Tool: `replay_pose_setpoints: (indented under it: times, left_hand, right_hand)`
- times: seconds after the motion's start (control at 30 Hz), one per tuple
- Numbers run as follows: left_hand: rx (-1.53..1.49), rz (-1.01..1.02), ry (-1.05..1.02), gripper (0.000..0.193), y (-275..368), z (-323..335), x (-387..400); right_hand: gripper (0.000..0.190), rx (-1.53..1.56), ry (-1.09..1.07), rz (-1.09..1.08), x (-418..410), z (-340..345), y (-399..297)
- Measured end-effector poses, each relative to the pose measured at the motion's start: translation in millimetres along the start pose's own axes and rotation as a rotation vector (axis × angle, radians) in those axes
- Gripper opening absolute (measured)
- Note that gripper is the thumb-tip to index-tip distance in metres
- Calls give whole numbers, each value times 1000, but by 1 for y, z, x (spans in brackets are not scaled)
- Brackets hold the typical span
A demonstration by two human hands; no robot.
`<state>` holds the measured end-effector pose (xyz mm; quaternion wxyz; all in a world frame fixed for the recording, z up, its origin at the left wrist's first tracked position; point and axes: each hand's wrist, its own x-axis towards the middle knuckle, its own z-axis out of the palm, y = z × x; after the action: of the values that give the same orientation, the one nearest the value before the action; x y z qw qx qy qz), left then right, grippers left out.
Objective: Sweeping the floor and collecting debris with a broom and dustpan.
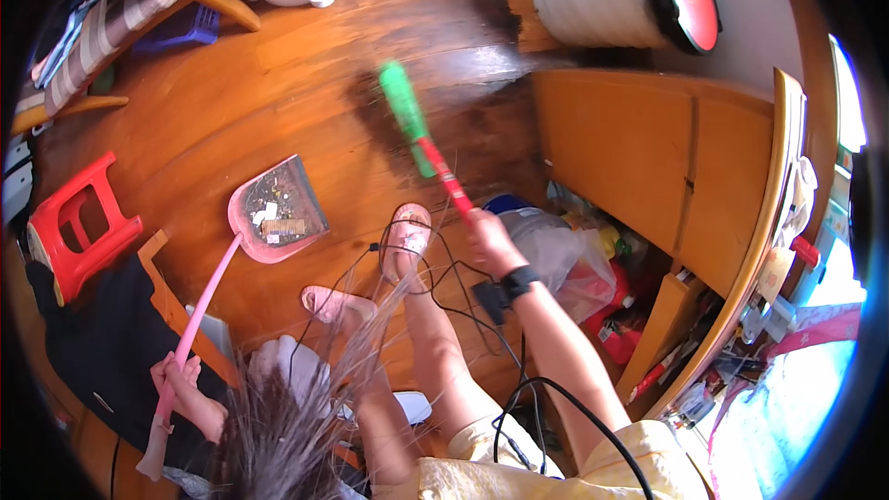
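Note:
My left hand (182,389) is closed around the long pink handle of a dustpan. The pink dustpan (246,239) lies on the wooden floor (173,132), with dark sweepings, white scraps and a small corrugated piece inside. My right hand (489,243) grips the red handle of a broom (444,177). The broom's green head (404,101) is blurred and is over the floor beyond my feet, right of the dustpan; whether it touches the floor I cannot tell. Pink slippers (410,236) are on my feet. Strands of hair hang in front of the lower view.
A red plastic stool (83,222) lies at the left. Wooden cabinets (625,146) stand at the right, with plastic bags (555,250) beside them. A white bin-like container with a red lid (694,0) is at the top right. Black cables (444,295) hang before my legs.

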<state>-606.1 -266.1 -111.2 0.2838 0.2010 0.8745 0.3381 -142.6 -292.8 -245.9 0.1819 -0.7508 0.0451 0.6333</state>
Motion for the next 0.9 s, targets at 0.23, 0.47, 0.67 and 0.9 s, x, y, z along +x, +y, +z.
replay_pose_setpoints:
  times: [0.23, 0.47, 0.67, 0.9]
  left_hand:
    - [3, -79, -58, 18, -42, -16, 19]
    - [-36, -50, -9, 19, -41, -13, 14]
    - [-64, -12, 17, 19, -36, -14, 8]
    - [-88, 15, 55, 19, -48, -23, 25]
  right_hand:
    - [36, 387, 341, 167, 63, -77, -67]
    - [39, -461, 442, -199, 146, 22, 26]
    - [32, 89, 82, 114, 88, 110, 56]
    - [20, 21, 173, 60, 5, 42, -18]
